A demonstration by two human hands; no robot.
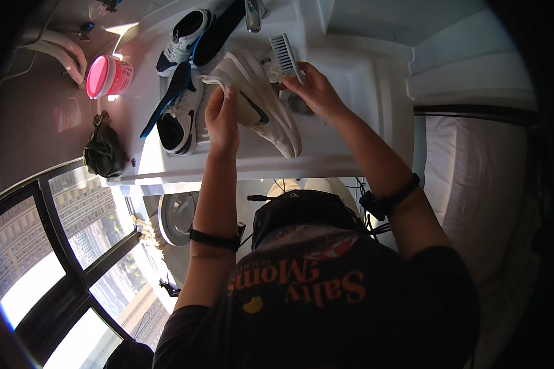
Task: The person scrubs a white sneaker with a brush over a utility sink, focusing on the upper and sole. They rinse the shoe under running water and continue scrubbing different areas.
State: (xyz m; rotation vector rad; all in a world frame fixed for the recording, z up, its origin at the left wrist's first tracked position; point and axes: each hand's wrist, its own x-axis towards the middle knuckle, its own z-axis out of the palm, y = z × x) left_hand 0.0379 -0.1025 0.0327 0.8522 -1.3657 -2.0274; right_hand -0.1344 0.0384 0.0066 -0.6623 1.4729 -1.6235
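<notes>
My left hand (221, 115) grips a white sneaker (244, 104) by its collar, with the thumb on the outside. The shoe is tilted on its side above the white sink (332, 152), toe pointing down toward me, and a dark swoosh shows on its flank. My right hand (317, 90) holds a white scrub brush (284, 53) by its handle, bristles facing left. The brush is just to the right of the sneaker's sole, apart from it. A small pale object (271, 71) behind the sneaker is partly hidden, so I cannot tell what it is.
Left of the held shoe are two white-and-navy sneakers (177, 53) (184, 108) and two blue-edged insoles (218, 37) (168, 99). A metal faucet (254, 16) is at the back. A pink bucket (106, 76) and a dark bag (104, 150) sit along the left side, near windows (90, 217).
</notes>
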